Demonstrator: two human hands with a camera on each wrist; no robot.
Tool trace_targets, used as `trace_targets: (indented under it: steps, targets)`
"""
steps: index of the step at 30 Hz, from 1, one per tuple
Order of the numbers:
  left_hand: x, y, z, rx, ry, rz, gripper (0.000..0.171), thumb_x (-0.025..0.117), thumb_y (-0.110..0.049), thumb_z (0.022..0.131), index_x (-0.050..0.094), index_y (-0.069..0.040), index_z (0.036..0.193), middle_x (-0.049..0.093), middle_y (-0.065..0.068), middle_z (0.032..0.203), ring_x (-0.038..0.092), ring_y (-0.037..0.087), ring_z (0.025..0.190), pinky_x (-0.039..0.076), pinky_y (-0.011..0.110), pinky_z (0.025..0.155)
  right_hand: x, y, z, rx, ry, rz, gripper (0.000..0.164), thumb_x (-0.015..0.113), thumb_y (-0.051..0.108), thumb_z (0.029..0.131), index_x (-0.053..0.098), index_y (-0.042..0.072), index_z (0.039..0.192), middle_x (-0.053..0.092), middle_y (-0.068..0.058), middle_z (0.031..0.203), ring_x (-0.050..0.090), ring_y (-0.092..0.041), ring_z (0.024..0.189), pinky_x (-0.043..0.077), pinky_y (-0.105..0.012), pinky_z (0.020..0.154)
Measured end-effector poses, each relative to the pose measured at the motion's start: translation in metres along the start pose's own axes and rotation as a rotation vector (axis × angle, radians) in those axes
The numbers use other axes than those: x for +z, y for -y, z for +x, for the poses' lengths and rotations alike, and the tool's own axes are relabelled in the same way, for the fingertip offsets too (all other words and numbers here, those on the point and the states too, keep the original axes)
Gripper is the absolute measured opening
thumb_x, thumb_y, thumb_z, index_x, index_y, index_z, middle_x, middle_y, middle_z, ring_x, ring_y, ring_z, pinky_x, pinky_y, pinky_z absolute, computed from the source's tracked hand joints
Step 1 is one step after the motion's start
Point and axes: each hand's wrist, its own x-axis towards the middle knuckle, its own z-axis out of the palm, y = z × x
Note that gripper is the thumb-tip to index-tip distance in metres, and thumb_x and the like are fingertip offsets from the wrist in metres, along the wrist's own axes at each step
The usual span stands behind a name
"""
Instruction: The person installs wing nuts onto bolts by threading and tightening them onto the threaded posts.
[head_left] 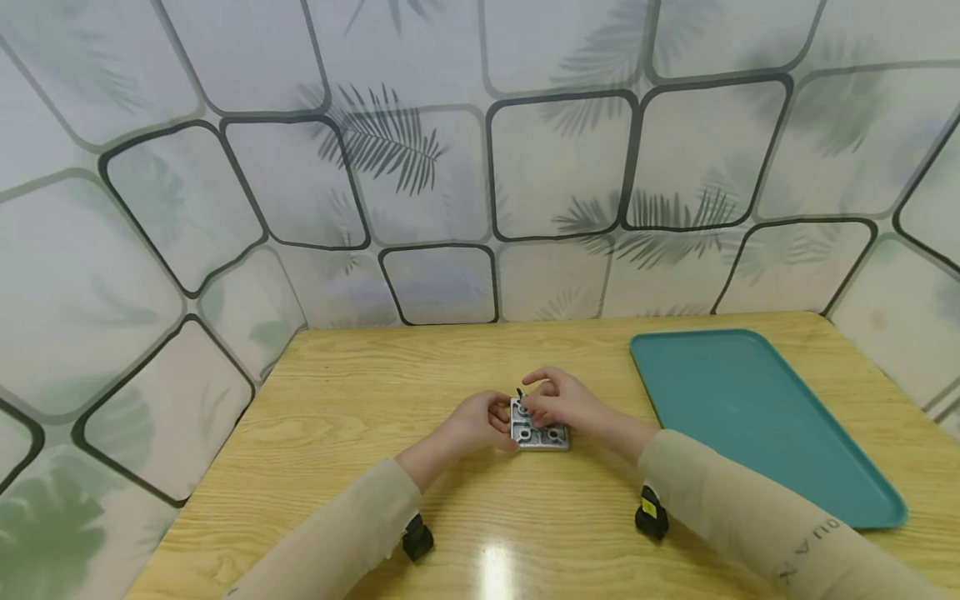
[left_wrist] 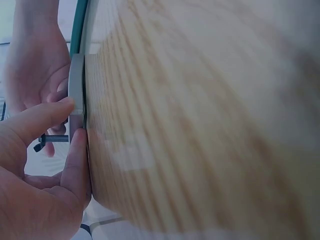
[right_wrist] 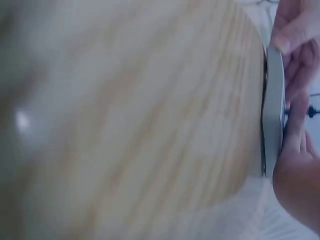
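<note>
A silver metal plate (head_left: pixel 542 438) with raised round bosses lies on the wooden table in front of me. My left hand (head_left: pixel 480 421) grips its left edge; in the left wrist view the thumb and a finger (left_wrist: pixel 77 157) pinch the rim. A black wing screw (left_wrist: pixel 54 138) stands up from the plate's far left corner, its winged head bare of fingers. Over the plate is my right hand (head_left: pixel 558 402), index finger held out and other fingers low over the bosses. In the right wrist view a straight finger (right_wrist: pixel 298 112) lies along the plate's face, near the screw.
A teal tray (head_left: pixel 750 408) lies on the table to the right, beyond my right forearm. Black wrist cameras (head_left: pixel 651 513) hang under both sleeves. Patterned fabric (head_left: pixel 555 167) closes off the back and sides of the table (head_left: pixel 360 375).
</note>
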Motion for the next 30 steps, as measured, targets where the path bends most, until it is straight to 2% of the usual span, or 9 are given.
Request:
trace_targets:
  steps: [3,5,10,16,18,23,25,27,30]
  targets:
    - [0.0,-0.001,0.0,0.002,-0.004,0.005,0.075,0.086,0.009,0.077,0.054,0.008,0.145,0.066,0.013,0.11,0.067,0.016,0.095,0.059,0.027,0.087,-0.006,0.0,0.0,0.022,0.095,0.133,0.05,0.048,0.004,0.102,0.041,-0.014,0.148,0.065,-0.006,0.092,0.064,-0.006,0.071,0.059,-0.019,0.069]
    - [0.0,-0.002,0.0,-0.004,-0.004,0.005,0.075,0.086,0.009,0.077,0.054,0.008,0.145,0.066,0.013,0.111,0.067,0.017,0.096,0.059,0.028,0.088,-0.009,0.001,0.001,0.047,0.126,0.178,0.051,0.044,0.004,0.103,0.04,-0.013,0.15,0.063,-0.004,0.09,0.063,-0.006,0.071,0.059,-0.019,0.069]
    - [0.0,-0.004,-0.001,-0.02,-0.002,0.004,0.076,0.087,0.008,0.078,0.053,0.007,0.147,0.066,0.014,0.114,0.067,0.018,0.099,0.058,0.029,0.089,-0.01,0.003,0.002,0.07,0.153,0.142,0.051,0.044,0.005,0.104,0.046,-0.007,0.154,0.063,-0.003,0.091,0.06,-0.006,0.074,0.058,-0.018,0.069]
    - [-0.001,-0.005,-0.002,-0.027,-0.005,-0.001,0.077,0.087,0.008,0.078,0.052,0.008,0.147,0.066,0.014,0.114,0.068,0.019,0.099,0.059,0.029,0.089,-0.01,0.002,0.002,0.057,0.171,0.069,0.05,0.044,0.004,0.104,0.052,-0.003,0.153,0.062,-0.002,0.094,0.056,-0.009,0.077,0.057,-0.018,0.072]
    - [-0.001,-0.005,-0.002,-0.026,-0.005,-0.001,0.078,0.087,0.008,0.078,0.052,0.008,0.148,0.066,0.014,0.114,0.068,0.019,0.099,0.059,0.029,0.089,-0.01,0.001,0.001,0.055,0.168,0.066,0.048,0.046,0.004,0.105,0.053,-0.003,0.152,0.063,-0.003,0.095,0.056,-0.009,0.077,0.057,-0.018,0.072]
    - [0.0,-0.004,-0.002,-0.021,-0.005,0.002,0.077,0.087,0.009,0.077,0.053,0.008,0.147,0.066,0.014,0.113,0.068,0.019,0.098,0.059,0.029,0.088,-0.009,0.0,0.001,0.034,0.143,0.07,0.046,0.052,0.006,0.105,0.054,-0.009,0.148,0.066,-0.018,0.123,0.061,-0.007,0.08,0.058,-0.017,0.073]
    - [0.0,-0.003,-0.002,-0.019,-0.005,0.0,0.077,0.087,0.009,0.077,0.053,0.007,0.146,0.066,0.014,0.113,0.068,0.018,0.098,0.059,0.028,0.087,-0.007,-0.001,0.001,0.021,0.122,0.058,0.044,0.055,0.006,0.104,0.055,-0.011,0.145,0.066,-0.022,0.129,0.063,-0.006,0.08,0.058,-0.017,0.073]
    - [0.0,-0.003,-0.001,-0.017,-0.002,-0.003,0.077,0.087,0.009,0.077,0.054,0.007,0.146,0.066,0.013,0.113,0.068,0.018,0.098,0.058,0.028,0.086,-0.004,-0.001,0.001,0.017,0.092,0.033,0.04,0.057,0.007,0.104,0.058,-0.011,0.14,0.069,-0.021,0.122,0.064,-0.005,0.079,0.058,-0.017,0.071]
    - [0.0,-0.002,-0.001,-0.02,0.0,-0.007,0.077,0.087,0.008,0.077,0.054,0.007,0.146,0.065,0.012,0.112,0.066,0.017,0.097,0.058,0.027,0.086,0.001,-0.001,0.001,0.011,0.032,-0.012,0.032,0.062,0.008,0.104,0.063,-0.01,0.13,0.072,-0.012,0.102,0.064,-0.005,0.075,0.058,-0.018,0.068]
